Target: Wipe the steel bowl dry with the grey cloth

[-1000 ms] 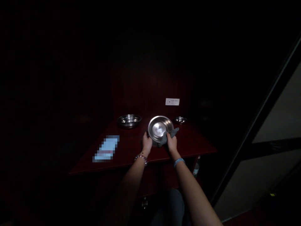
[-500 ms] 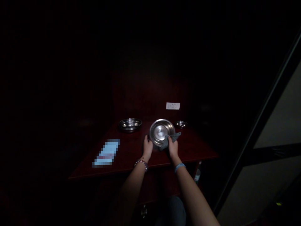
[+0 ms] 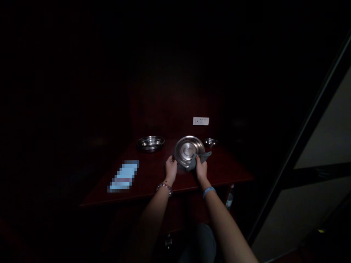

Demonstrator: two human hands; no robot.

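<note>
A shiny stainless steel bowl is tilted up above the table, its inside facing me. My left hand is closed at the bowl's lower left rim, with the fingertips partly hidden in shadow. A grey cloth lies folded over the lower right rim. Through that cloth my right hand grips the bowl, thumb on the inner side and the other fingers out of sight behind it.
On the dark red table, a stack of steel bowls stands at back left and a small steel bowl at back right. A blurred light-blue item lies front left. A white socket panel is on the wall; a bottle stands below.
My left hand has shifted slightly left along the bowl's rim. The cloth and my right hand stay about the same on the bowl. The whole view has shifted a little.
</note>
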